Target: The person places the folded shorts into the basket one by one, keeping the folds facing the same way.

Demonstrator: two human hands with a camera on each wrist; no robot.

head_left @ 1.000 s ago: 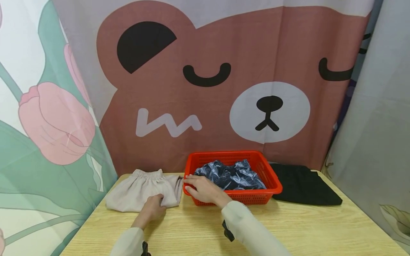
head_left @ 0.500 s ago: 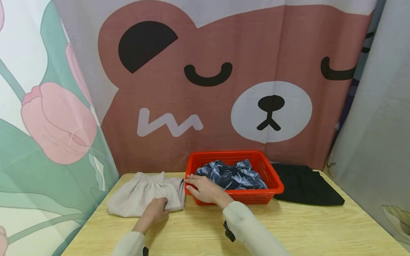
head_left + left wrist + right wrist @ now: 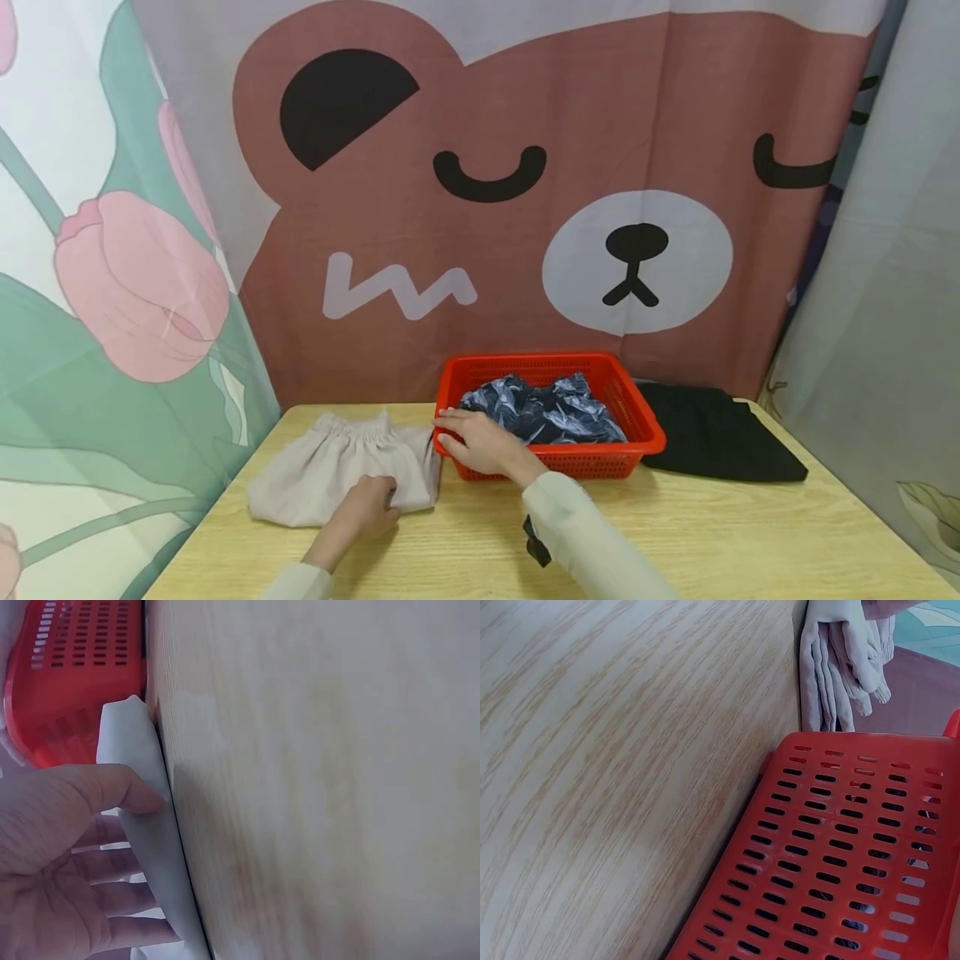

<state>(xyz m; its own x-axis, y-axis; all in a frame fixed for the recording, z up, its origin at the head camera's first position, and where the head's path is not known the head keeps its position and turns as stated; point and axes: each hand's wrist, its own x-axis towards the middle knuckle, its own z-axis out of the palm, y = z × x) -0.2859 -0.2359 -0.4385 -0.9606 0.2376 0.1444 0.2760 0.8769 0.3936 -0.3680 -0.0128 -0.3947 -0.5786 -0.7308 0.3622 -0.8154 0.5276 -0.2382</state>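
On the left of the table lies a folded beige elastic-waist garment [image 3: 322,475], its gathered waistband at the far side. My left hand [image 3: 367,504] grips its near edge; in the left wrist view the thumb [image 3: 139,793] lies on the front of the fold and the fingers reach over the other side. A red plastic basket [image 3: 577,460] stands to the right, right beside the garment. My right hand [image 3: 480,442] holds the basket's left front corner, fingers over the rim. Inside the basket is a crumpled dark blue-grey patterned garment [image 3: 543,412].
A folded black garment [image 3: 723,433] lies right of the basket, its left end partly hidden behind it. The light wooden table [image 3: 465,550] extends toward me. A bear-print curtain [image 3: 390,350] hangs at the back, with further curtains at both sides.
The left hand has drawn the beige garment a little toward me, its right edge shifting slightly to the right. The right hand and basket have stayed put.
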